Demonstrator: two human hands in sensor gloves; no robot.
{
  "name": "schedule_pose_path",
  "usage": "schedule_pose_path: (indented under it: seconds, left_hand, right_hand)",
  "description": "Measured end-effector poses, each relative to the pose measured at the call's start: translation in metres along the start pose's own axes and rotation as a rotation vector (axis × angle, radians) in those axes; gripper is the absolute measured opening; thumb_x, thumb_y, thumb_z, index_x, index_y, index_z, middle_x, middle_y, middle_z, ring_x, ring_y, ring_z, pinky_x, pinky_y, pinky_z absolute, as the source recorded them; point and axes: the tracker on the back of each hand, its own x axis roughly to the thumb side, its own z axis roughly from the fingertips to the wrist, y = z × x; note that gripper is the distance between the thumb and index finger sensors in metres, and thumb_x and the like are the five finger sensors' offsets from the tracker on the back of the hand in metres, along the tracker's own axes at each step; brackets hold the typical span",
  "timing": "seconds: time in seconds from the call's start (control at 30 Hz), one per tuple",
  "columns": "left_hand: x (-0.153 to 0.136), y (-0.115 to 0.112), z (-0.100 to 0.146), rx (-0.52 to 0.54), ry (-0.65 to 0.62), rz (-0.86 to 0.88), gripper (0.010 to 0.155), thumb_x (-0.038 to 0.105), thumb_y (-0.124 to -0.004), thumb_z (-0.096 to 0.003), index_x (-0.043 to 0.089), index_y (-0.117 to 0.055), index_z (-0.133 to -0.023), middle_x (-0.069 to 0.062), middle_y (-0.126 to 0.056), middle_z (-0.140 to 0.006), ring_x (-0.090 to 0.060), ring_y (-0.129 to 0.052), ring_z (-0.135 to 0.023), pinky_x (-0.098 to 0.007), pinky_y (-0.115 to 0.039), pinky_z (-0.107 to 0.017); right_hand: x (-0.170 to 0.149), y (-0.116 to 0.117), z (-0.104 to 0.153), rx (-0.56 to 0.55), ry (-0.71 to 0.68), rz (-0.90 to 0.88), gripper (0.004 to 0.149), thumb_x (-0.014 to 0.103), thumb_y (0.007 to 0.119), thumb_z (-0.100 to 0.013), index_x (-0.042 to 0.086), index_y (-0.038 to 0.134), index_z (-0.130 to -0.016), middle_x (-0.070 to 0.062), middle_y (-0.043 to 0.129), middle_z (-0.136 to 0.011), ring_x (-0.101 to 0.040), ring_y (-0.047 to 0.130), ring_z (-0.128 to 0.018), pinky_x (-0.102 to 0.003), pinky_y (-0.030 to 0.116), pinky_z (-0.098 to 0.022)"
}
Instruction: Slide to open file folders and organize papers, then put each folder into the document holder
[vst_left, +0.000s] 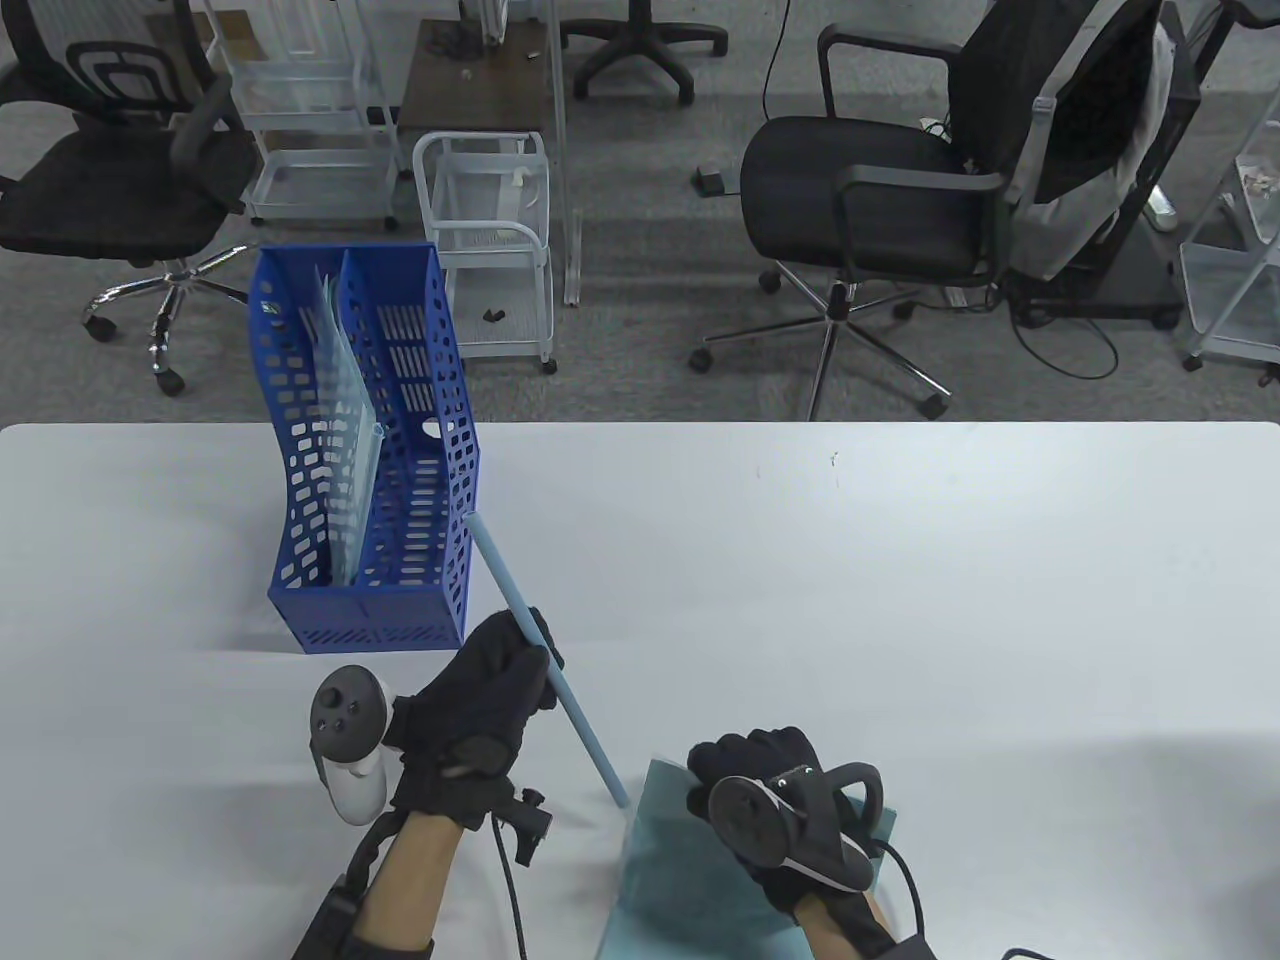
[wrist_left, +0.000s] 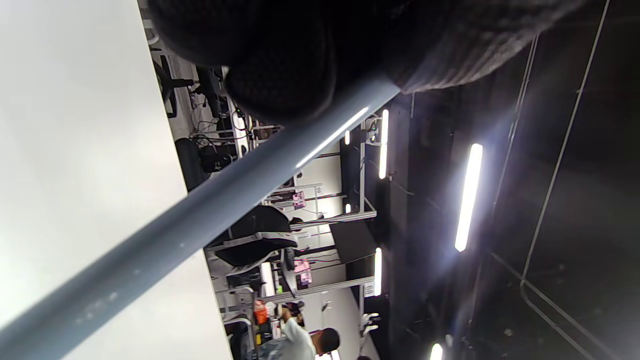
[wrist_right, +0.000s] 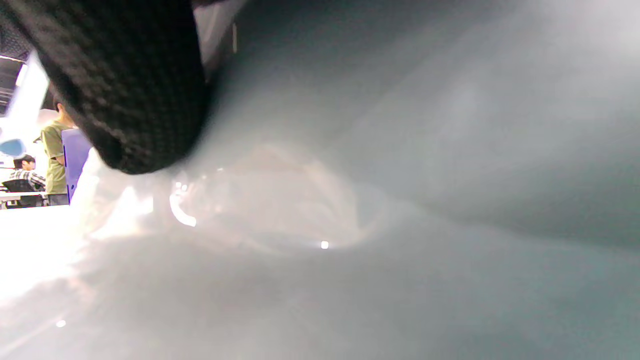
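My left hand (vst_left: 500, 680) grips a long light-blue slide bar (vst_left: 545, 655) that slants from beside the holder down toward the folder. Close up in the left wrist view the bar (wrist_left: 200, 210) runs under my gloved fingers (wrist_left: 280, 75). A translucent teal file folder (vst_left: 690, 880) lies flat at the table's near edge. My right hand (vst_left: 760, 790) rests on its upper part, fingers bent, pressing it down. In the right wrist view a fingertip (wrist_right: 130, 100) touches the folder's glossy surface (wrist_right: 400, 200). The blue document holder (vst_left: 420, 500) stands at the left with clear folders (vst_left: 345, 420) in its left slot.
The white table (vst_left: 900, 600) stretches right and far of my hands. Beyond its far edge stand office chairs (vst_left: 890, 200) and white wire carts (vst_left: 490, 240). People sit far off in the wrist views.
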Motion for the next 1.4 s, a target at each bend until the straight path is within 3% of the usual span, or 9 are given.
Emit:
schedule_pose_path:
  seconds: [0.4, 0.7, 0.93, 1.17, 1.3, 1.4]
  left_hand:
    - [-0.008, 0.016, 0.000, 0.102, 0.030, 0.212, 0.049, 0.043, -0.084, -0.0470, 0.028, -0.082, -0.094, 0.002, -0.094, -0.083, -0.020, -0.103, -0.050, -0.040, -0.088, -0.042]
    - [-0.007, 0.011, -0.004, 0.025, 0.027, 0.208, 0.049, 0.043, -0.084, -0.0478, 0.030, -0.082, -0.095, 0.002, -0.093, -0.085, -0.020, -0.104, -0.052, -0.039, -0.088, -0.042]
    - [0.009, 0.003, -0.007, -0.123, -0.056, 0.089, 0.048, 0.042, -0.086, -0.0471, 0.034, -0.085, -0.094, 0.005, -0.095, -0.085, -0.020, -0.106, -0.053, -0.040, -0.089, -0.044]
    - [0.032, -0.037, -0.002, -0.266, -0.123, -0.271, 0.047, 0.044, -0.088, -0.0440, 0.037, -0.090, -0.091, 0.008, -0.100, -0.082, -0.017, -0.110, -0.050, -0.037, -0.092, -0.041]
    - [0.019, -0.055, -0.003, -0.300, -0.021, -0.403, 0.048, 0.046, -0.088, -0.0432, 0.036, -0.091, -0.090, 0.008, -0.102, -0.079, -0.014, -0.112, -0.045, -0.034, -0.095, -0.038]
    - [0.003, -0.064, -0.004, -0.346, 0.137, -0.413, 0.047, 0.046, -0.090, -0.0424, 0.034, -0.093, -0.088, 0.006, -0.104, -0.077, -0.014, -0.113, -0.042, -0.033, -0.096, -0.035]
  right_hand:
    - [-0.002, -0.004, 0.000, 0.004, -0.047, 0.001, 0.046, 0.047, 0.093, -0.027, 0.031, 0.088, -0.070, 0.008, 0.101, -0.055, -0.016, 0.099, -0.042, -0.046, 0.082, -0.058]
    - [0.005, -0.004, 0.001, 0.005, -0.075, -0.004, 0.046, 0.047, 0.093, -0.027, 0.031, 0.088, -0.070, 0.008, 0.101, -0.055, -0.017, 0.099, -0.042, -0.046, 0.082, -0.059]
    - [0.014, -0.005, 0.001, 0.012, -0.106, 0.038, 0.045, 0.046, 0.093, -0.028, 0.031, 0.089, -0.070, 0.008, 0.101, -0.056, -0.017, 0.099, -0.043, -0.047, 0.082, -0.060]
    - [0.025, -0.011, 0.002, 0.024, -0.127, 0.051, 0.045, 0.046, 0.092, -0.028, 0.031, 0.089, -0.070, 0.008, 0.101, -0.055, -0.016, 0.099, -0.043, -0.046, 0.081, -0.061]
    - [0.019, -0.015, 0.001, 0.041, -0.115, -0.032, 0.044, 0.047, 0.091, -0.028, 0.031, 0.090, -0.069, 0.008, 0.102, -0.053, -0.015, 0.100, -0.039, -0.046, 0.083, -0.060]
    - [0.009, -0.015, -0.002, 0.073, -0.064, -0.186, 0.043, 0.047, 0.091, -0.029, 0.030, 0.091, -0.069, 0.007, 0.103, -0.051, -0.015, 0.100, -0.038, -0.046, 0.083, -0.059]
